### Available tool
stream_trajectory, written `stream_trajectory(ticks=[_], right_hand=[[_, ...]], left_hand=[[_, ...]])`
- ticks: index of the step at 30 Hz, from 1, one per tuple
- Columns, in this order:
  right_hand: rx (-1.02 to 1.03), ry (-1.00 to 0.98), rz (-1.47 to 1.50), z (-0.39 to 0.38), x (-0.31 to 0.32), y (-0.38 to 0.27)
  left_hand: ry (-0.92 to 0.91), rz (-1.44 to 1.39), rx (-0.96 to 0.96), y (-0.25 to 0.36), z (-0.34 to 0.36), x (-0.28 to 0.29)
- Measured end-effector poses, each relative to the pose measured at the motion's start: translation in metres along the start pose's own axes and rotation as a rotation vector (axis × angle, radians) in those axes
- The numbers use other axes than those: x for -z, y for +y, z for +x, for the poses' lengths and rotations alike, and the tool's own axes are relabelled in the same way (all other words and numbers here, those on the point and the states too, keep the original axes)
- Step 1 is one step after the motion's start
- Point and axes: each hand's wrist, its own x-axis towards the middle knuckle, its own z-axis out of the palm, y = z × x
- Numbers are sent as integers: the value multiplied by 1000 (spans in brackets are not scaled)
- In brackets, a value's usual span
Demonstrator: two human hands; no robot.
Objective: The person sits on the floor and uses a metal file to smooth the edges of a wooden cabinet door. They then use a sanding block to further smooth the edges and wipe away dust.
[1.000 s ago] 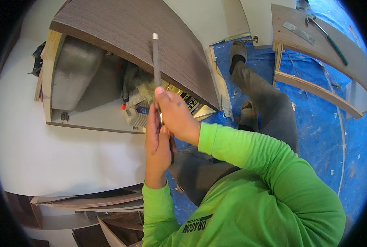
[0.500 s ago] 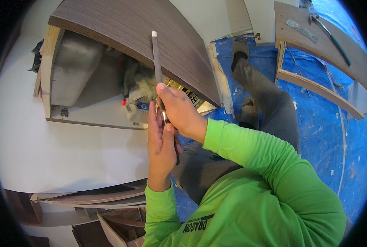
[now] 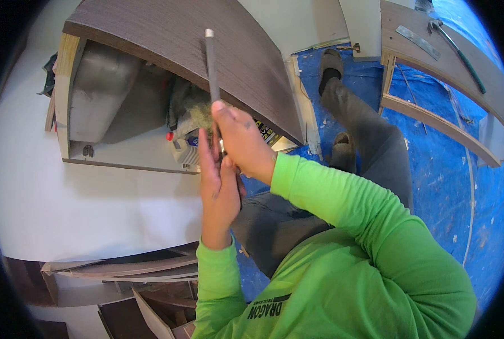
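A long, slim grey rod-shaped tool (image 3: 212, 68) with a pale blunt tip points up and away, in front of a dark wood-grain panel. My right hand (image 3: 241, 135) is closed round its lower shaft, the thumb lying along it. Just below, my left hand (image 3: 215, 189) grips the dark handle end between thumb and palm, with its forefingers stretched upward beside the shaft. The two hands touch each other. Fingers and palms hide most of the handle and its shiny collar.
The open cabinet (image 3: 65, 101) under the wood-grain panel holds a white jug (image 3: 183, 152) with a red cap and other items. A hammer (image 3: 458, 56) and a flat metal strip (image 3: 418, 42) lie on a wooden frame at right. Blue sheeting (image 3: 432, 192) covers the floor.
Both hands and the tool have moved slightly up and to the left. The tip reaches higher over the panel, and the grip looks much the same.
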Motion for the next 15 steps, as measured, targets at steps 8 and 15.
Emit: stream_trajectory(ticks=[8, 15], right_hand=[[-60, 43, 6, 0, 6, 12], [-89, 90, 8, 12, 13, 20]], left_hand=[[-59, -38, 62, -2, 2, -1], [-53, -28, 22, -24, 16, -4]])
